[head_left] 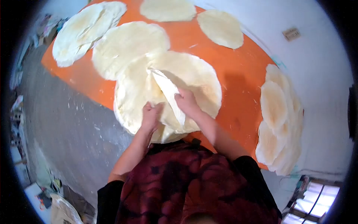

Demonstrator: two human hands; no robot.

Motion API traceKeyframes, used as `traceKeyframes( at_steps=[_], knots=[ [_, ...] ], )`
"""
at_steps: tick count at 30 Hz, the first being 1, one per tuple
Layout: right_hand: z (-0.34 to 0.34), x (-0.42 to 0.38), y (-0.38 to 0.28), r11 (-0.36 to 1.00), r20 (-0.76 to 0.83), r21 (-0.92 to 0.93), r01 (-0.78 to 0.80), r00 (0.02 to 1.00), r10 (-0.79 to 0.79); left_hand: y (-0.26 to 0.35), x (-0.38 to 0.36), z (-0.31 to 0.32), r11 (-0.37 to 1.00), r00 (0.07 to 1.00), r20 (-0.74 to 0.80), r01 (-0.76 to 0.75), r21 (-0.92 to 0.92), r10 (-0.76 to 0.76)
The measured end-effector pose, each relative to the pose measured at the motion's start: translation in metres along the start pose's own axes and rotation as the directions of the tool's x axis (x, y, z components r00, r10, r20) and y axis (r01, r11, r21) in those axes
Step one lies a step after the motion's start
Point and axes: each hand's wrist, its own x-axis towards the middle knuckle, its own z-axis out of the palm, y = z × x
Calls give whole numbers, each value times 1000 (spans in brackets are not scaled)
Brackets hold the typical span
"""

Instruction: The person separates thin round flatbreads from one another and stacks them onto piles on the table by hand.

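Observation:
A pile of large, thin, round flatbread sheets [197,71] lies in front of me at the near edge of the orange table. My right hand [186,102] is closed on the raised edge of the top flatbread sheet [166,86], which stands up as a narrow pale fold and casts a shadow to its right. Left of that fold, my left hand [151,115] is closed with its fingers curled, right over the pile. What it pinches, if anything, is hidden. Near my body the pile's edge looks wrinkled and hangs close to my shirt.
More round sheets [128,46] overlap the pile at upper left, with a folded stack [84,31] beyond. Single sheets [220,29] lie along the far side. A layered stack [278,115] sits at the right end of the orange tabletop [238,86], beside a white wall [313,71].

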Motion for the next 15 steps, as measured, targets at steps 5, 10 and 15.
traceKeyframes(
  at_steps=[5, 10, 15],
  knots=[
    [-113, 11, -17, 837, -84, 547, 34, 996, 14, -8, 30, -38, 988, 989, -66, 125, -91, -131],
    [-304, -27, 46, 974, -351, 182, 136, 934, -65, 4, 59, -77, 917, 921, 47, 390, -88, -387],
    [-361, -167, 52, 743, -733, 618, 257, 529, 427, -7, 72, -98, 947, 944, 76, 322, 2, -321]
  ],
)
